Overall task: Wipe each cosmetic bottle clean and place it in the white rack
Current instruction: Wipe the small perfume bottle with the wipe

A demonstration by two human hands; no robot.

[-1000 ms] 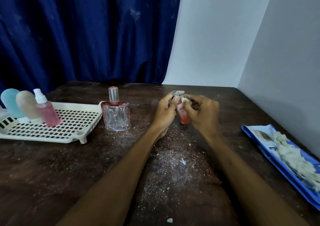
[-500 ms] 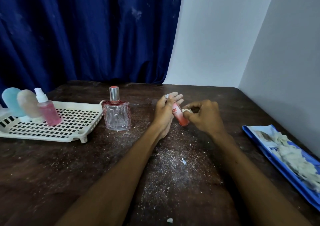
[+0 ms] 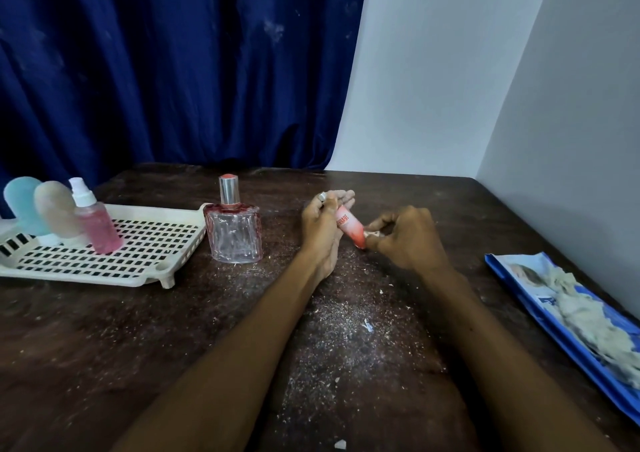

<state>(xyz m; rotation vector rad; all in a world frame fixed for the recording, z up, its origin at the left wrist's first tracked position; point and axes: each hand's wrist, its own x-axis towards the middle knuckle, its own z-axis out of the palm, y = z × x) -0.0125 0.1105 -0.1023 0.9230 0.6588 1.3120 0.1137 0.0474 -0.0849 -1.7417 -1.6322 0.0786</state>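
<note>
While the left hand (image 3: 320, 226) is gripping the upper end of a small pink tube (image 3: 349, 227), its fingers (image 3: 341, 197) are lying pressed together along the far side, with a silver cap showing at the top of the fist. That tube is slanting down to the right above the tabletop (image 3: 138, 330), its red lower end meeting the right hand (image 3: 405, 235). Compared with 0.5 s ago, the right hand is sitting slightly lower on the tube, now at its very bottom, and the tube is leaning a little more. Compared with 1 s ago, the 2 hands are spreading apart, so more of the printed label is showing. The right fingers (image 3: 379, 225) are pinching a small white scrap of wipe (image 3: 370, 234) against the tube's red tip.

Left of the hands, a clear glass perfume bottle (image 3: 232, 230) is standing upright on the tabletop, just beside the white rack (image 3: 152, 244). 3 bottles are already standing at the rack's far left: a pink spray bottle (image 3: 95, 221), a beige bottle (image 3: 57, 209) and a blue bottle (image 3: 20, 202). None of these is shifting between frames. At the right edge, a blue pack (image 3: 519, 278) is lying with crumpled wipes (image 3: 588, 316) on top. White dust and crumbs are speckling the dark wood beneath the forearms.
</note>
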